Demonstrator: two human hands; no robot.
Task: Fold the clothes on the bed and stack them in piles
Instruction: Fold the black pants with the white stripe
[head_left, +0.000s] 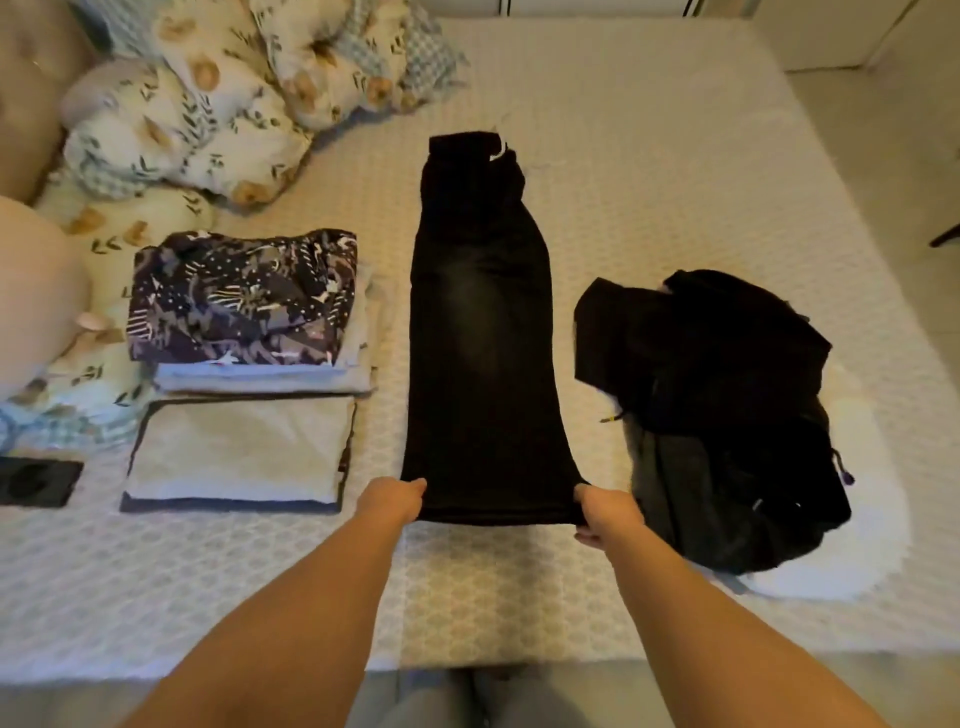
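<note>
Black trousers (480, 332) (legs doubled) flat mid-bed

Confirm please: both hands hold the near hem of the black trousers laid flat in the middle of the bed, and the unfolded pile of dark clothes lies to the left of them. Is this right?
One detail is wrong. The head view shows the unfolded pile of dark clothes to the right of the black trousers, not the left. The left hand and right hand do hold the near hem.

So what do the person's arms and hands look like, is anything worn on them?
Both forearms are bare right up to the bottom edge of the picture: no sleeves show. The left hand and right hand wear no gloves, and no watch, bracelet or ring can be seen on them. The light is dim, so small details such as the nails cannot be made out.
</note>
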